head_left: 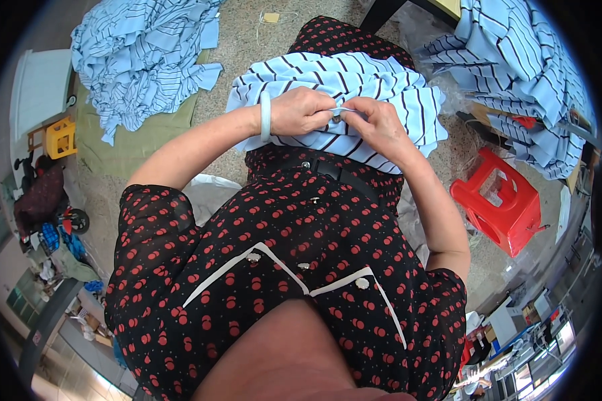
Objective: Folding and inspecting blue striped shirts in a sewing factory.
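A light blue striped garment (pixel 287 75) with dark and white lines lies bunched across my lap. My left hand (pixel 299 111), with a pale bangle on the wrist, is closed in a pinch on a narrow edge of this cloth. Close beside it, my right hand (pixel 382 128) pinches the same edge between thumb and forefinger. The fingertips of both hands nearly meet, with a short bit of pale cloth stretched between them. A small dark spot shows just under that edge; I cannot make out what it is.
A heap of similar striped cloth (pixel 147 63) rests on a green sheet (pixel 137 144) on the floor at left. More striped cloth (pixel 515 50) is piled at right. Below that pile is a red plastic stool (pixel 525 200), tipped over. A yellow crate (pixel 61 138) stands far left.
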Demonstrator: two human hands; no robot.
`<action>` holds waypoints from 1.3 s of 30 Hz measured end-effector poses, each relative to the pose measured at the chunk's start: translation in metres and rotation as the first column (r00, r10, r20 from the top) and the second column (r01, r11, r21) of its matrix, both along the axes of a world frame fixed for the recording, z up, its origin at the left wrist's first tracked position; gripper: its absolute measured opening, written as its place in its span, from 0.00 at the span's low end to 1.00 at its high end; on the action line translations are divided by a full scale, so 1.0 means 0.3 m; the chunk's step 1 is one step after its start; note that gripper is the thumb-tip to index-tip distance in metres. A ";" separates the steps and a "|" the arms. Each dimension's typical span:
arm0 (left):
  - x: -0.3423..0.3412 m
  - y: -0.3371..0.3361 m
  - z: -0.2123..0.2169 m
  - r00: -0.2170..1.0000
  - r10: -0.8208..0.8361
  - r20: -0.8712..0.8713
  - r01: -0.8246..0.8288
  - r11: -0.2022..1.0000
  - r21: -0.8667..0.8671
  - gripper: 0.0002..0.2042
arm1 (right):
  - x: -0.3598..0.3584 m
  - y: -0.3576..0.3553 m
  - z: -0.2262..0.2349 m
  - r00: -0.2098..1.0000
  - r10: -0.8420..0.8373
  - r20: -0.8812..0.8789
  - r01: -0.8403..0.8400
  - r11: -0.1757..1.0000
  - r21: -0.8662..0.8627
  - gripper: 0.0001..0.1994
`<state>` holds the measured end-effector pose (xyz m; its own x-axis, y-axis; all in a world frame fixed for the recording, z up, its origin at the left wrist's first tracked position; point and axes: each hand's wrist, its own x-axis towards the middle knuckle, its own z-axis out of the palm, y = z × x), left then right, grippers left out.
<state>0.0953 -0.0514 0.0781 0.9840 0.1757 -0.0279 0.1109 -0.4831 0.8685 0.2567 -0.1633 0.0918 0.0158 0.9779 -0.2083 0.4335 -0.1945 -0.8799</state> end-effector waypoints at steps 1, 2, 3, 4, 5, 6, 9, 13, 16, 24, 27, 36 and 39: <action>0.000 -0.002 -0.001 1.000 -0.001 -0.001 0.001 1.000 -0.001 0.07 | 0.000 -0.001 -0.004 1.000 0.019 0.022 -0.019 1.000 0.016 0.07; 0.001 -0.004 -0.002 0.999 0.042 -0.030 -0.042 0.999 -0.006 0.07 | 0.001 0.000 -0.002 1.000 0.019 0.021 -0.020 1.000 0.015 0.07; 0.002 -0.006 -0.003 0.995 0.084 -0.059 -0.084 0.996 -0.010 0.07 | 0.002 0.003 0.003 0.998 0.029 0.055 -0.030 0.999 0.019 0.07; 0.006 -0.010 -0.008 0.995 0.084 -0.060 -0.085 0.996 -0.011 0.07 | 0.003 0.004 0.005 0.995 0.038 0.088 -0.041 0.999 0.024 0.06; 0.012 -0.012 -0.015 0.982 0.147 -0.123 -0.153 0.987 -0.043 0.07 | 0.007 0.000 0.000 0.995 0.039 0.089 -0.041 0.999 0.023 0.06; 0.015 -0.013 -0.019 0.961 0.206 -0.186 -0.222 0.972 -0.070 0.07 | 0.015 -0.007 -0.009 0.980 0.066 0.190 -0.100 0.979 0.180 0.06; 0.004 -0.011 -0.014 0.964 0.230 -0.133 -0.231 0.973 0.003 0.08 | 0.046 -0.023 0.018 0.908 0.095 0.408 -0.249 0.905 0.345 0.07; 0.004 -0.001 0.018 0.961 0.224 -0.163 -0.223 0.974 0.024 0.09 | 0.070 -0.061 0.036 0.841 0.098 0.532 -0.333 0.868 0.368 0.10; 0.025 0.004 0.037 0.969 0.159 -0.187 -0.167 0.985 -0.032 0.10 | 0.061 -0.079 0.048 0.854 0.098 0.511 -0.314 0.880 0.356 0.10; 0.180 0.012 0.000 0.958 -0.086 -0.274 0.112 0.991 0.080 0.15 | 0.051 -0.096 0.053 0.844 0.122 0.522 -0.319 0.897 0.307 0.09; 0.198 -0.006 -0.012 0.955 -0.128 -0.266 0.164 0.979 0.118 0.15 | 0.056 -0.096 0.054 0.855 0.094 0.511 -0.278 0.914 0.296 0.09; 0.171 -0.017 -0.011 0.971 0.170 -0.170 -0.178 0.983 -0.035 0.13 | 0.075 -0.043 0.071 0.875 0.093 0.476 -0.259 0.920 0.295 0.06; 0.203 -0.029 -0.093 0.970 0.228 -0.081 -0.236 0.967 -0.100 0.14 | 0.083 -0.043 0.081 0.886 0.095 0.454 -0.239 0.933 0.271 0.06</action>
